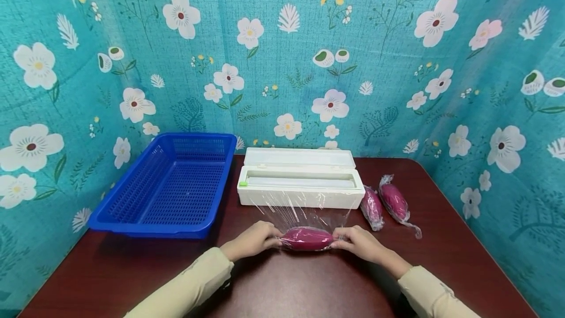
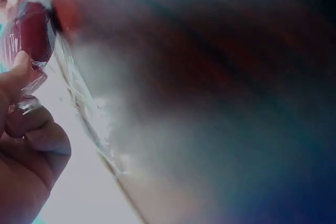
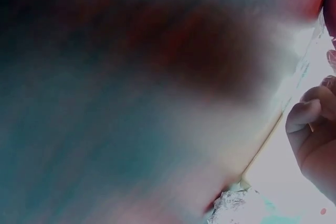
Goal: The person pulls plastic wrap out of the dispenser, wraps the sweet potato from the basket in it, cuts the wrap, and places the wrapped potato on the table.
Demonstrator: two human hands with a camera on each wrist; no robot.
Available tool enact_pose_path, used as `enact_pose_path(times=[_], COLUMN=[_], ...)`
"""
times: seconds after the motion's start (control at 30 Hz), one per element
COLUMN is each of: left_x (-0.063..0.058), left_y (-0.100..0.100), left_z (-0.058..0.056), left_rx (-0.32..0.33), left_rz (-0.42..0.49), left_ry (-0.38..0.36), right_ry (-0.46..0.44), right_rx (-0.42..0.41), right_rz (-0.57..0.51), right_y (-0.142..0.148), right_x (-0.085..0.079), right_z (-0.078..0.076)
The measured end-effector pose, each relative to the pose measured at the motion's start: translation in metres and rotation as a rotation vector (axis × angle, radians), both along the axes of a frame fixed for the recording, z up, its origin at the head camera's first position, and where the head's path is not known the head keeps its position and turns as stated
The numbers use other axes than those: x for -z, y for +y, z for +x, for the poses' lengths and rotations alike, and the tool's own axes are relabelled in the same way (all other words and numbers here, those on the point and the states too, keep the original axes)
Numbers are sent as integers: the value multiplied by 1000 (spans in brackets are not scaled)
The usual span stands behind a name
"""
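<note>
Head view shows a blue basket [image 1: 167, 185] at the left of the table [image 1: 282, 283]. Toward the middle, my left hand [image 1: 251, 240] pinches one end of a purple sweet potato [image 1: 306, 238] wrapped in clear film [image 1: 304, 215] that runs back to the white film box [image 1: 300, 185]. My right hand [image 1: 359, 243] pinches the other end, both forearms low over the table. Two wrapped sweet potatoes [image 1: 384, 205] lie further right.

Bare counter [image 1: 309, 283] lies open in front of the hands [image 1: 253, 240]. Behind them the film dispenser [image 1: 300, 185] blocks the way, its stretched film [image 1: 304, 215] bridging the gap. The blue basket [image 1: 172, 185] stands left; two wrapped pieces [image 1: 384, 205] lie right.
</note>
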State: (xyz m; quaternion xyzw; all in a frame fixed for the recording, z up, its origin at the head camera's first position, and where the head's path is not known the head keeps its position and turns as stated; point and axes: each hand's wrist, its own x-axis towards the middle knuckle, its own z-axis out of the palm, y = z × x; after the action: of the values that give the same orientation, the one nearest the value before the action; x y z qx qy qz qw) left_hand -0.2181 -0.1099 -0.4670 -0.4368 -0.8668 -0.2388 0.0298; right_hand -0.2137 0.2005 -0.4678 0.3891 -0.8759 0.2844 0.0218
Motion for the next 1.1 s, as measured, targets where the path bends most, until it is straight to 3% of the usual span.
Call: enact_pose_path(times=[0.13, 0.27, 0.4, 0.63, 0.77, 0.87, 0.93, 1.1], left_x=[4, 4, 2, 1, 1, 0, -2, -3], left_y=[-1, 1, 3, 5, 5, 5, 6, 7], left_z=[-8, -15, -20, -23, -23, -22, -22, -23], left_rx=[-6, -44, -70, -102, -120, -133, -134, -114], left_rz=[107, 116, 95, 23, -25, -83, -101, -81], left_ry=[-104, -154, -163, -96, -92, -52, -12, 8], right_ry=[-12, 82, 189, 290, 208, 88, 55, 110], right_rx=[-27, -19, 43, 110, 98, 81, 66, 31], right_rz=[17, 80, 139, 141, 116, 71, 48, 74], right_y=[-1, -4, -7, -12, -13, -13, -13, -13], right_x=[-1, -4, -8, -15, -18, -19, -19, -18], right_z=[-3, -7, -10, -12, -13, -14, -15, -16])
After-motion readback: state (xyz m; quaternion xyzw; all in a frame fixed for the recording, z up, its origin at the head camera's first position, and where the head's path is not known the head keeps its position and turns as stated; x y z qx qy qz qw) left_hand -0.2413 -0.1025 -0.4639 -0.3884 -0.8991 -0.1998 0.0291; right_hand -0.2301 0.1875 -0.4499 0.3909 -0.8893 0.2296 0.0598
